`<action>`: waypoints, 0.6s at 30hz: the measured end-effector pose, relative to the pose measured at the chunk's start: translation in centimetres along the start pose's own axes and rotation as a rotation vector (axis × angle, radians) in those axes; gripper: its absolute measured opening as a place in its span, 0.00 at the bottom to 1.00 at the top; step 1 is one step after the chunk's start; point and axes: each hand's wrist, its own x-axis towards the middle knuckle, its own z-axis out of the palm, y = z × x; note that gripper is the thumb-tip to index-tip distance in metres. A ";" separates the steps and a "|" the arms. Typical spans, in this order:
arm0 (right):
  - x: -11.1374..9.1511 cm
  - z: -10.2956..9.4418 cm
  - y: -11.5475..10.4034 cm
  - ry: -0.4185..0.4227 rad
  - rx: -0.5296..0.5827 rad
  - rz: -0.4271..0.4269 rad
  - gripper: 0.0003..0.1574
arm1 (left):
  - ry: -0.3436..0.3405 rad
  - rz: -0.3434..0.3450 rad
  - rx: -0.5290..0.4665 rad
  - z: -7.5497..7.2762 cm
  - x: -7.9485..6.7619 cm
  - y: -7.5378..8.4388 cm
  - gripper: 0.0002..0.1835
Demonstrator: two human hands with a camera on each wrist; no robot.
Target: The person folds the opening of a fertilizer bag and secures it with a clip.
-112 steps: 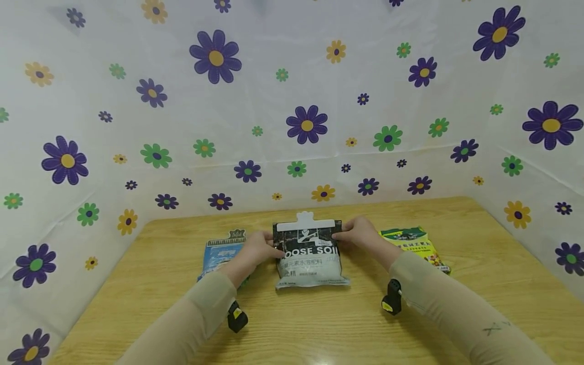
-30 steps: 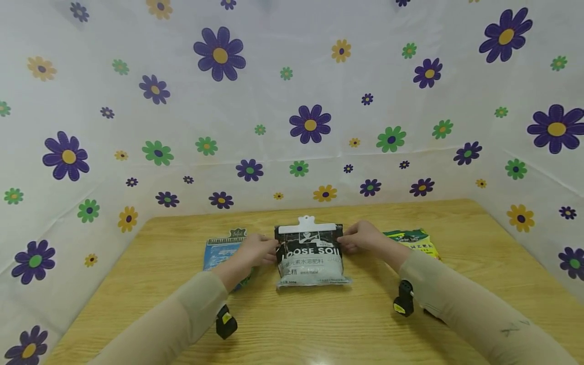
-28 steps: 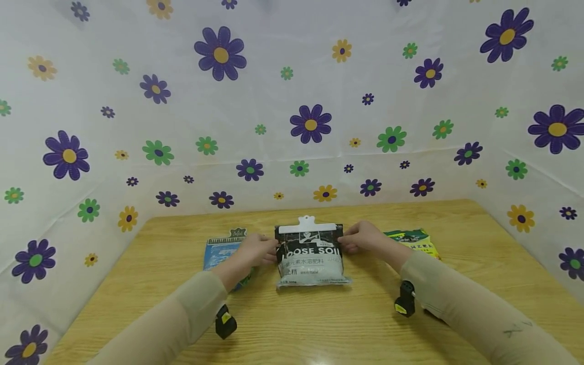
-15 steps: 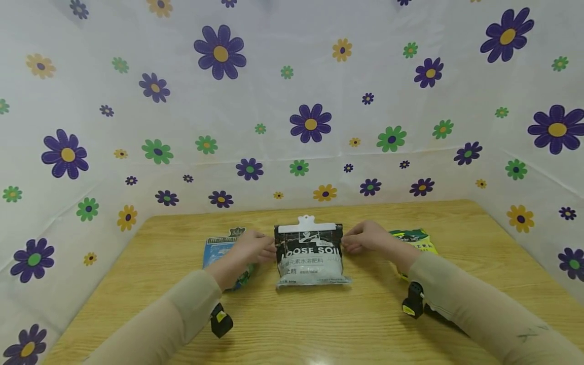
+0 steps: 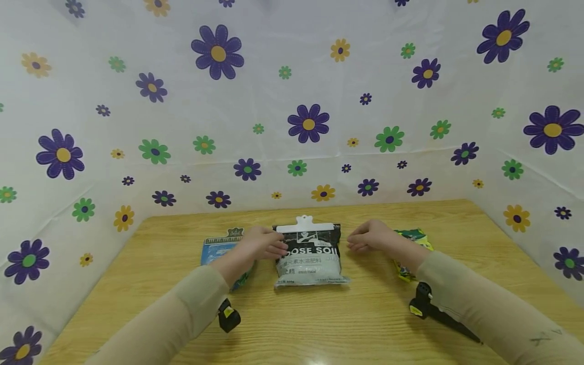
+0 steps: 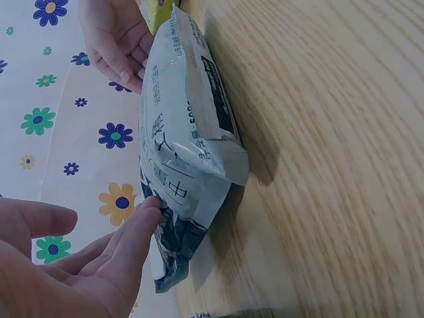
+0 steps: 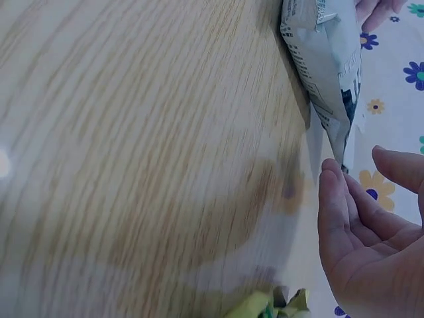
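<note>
A black and white bag lettered LOOSE SOIL lies on the table, with a white clip across its top edge. My left hand is at the bag's left side, its loosely extended fingertips overlapping the edge in the head view. In the left wrist view, the fingertips are right at the bag's dark upper part, thumb spread away. To the bag's right, my right hand stands apart from it with relaxed fingers. The right wrist view shows the thumb spread from fingers that hold nothing.
A blue bag lies left of the soil bag, partly hidden by my left hand. A yellow and green packet lies to the right, mostly behind my right arm. The wooden table ends at a flower-print cloth.
Both hands gripped the soil bag's sides earlier and have let go. My right hand has drawn off to the right; my left fingers now overlap the bag's left edge. The bag lies nearly unmoved.
</note>
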 end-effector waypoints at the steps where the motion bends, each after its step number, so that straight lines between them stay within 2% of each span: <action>1: -0.1 -0.1 0.0 0.000 -0.002 0.003 0.24 | -0.002 0.000 0.004 0.1 0.1 0.0 0.24; 18: -1.7 -2.3 0.7 0.005 0.001 0.014 0.26 | -0.032 0.005 -0.046 1.6 1.3 1.5 0.26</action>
